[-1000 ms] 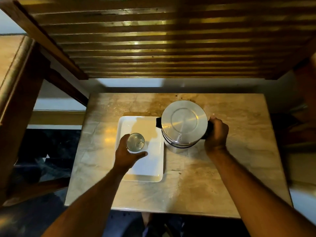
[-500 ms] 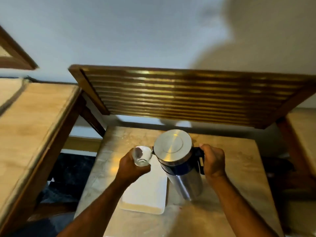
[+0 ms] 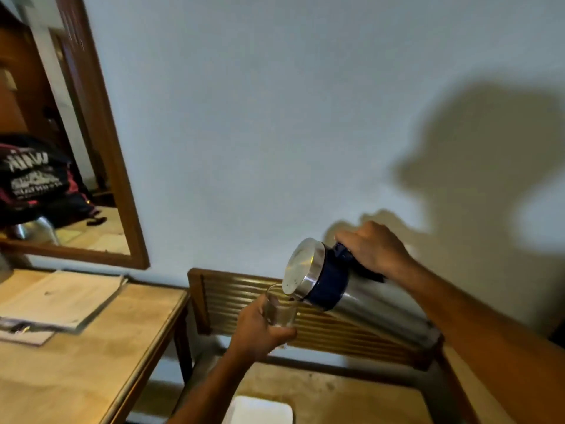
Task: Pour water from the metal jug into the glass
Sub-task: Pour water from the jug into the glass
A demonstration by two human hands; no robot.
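Observation:
The metal jug (image 3: 363, 298), steel with a dark blue band and a flat steel lid, is held high above the table and tipped steeply to the left. My right hand (image 3: 371, 247) grips its dark handle. Its spout sits right at the rim of the clear glass (image 3: 281, 312), which my left hand (image 3: 258, 327) holds up from below and behind. A little water seems to lie in the glass; no stream is clear to see.
A white tray (image 3: 260, 410) lies on the marble table (image 3: 351, 393) below. A slatted wooden panel (image 3: 232, 298) stands behind it. A wooden desk (image 3: 76, 362) with papers (image 3: 61, 298) is at left, under a framed mirror (image 3: 61, 133).
Both hands rose well above the table. The jug went from nearly upright to steeply tilted, its spout now at the glass rim. My view swung up toward the wall.

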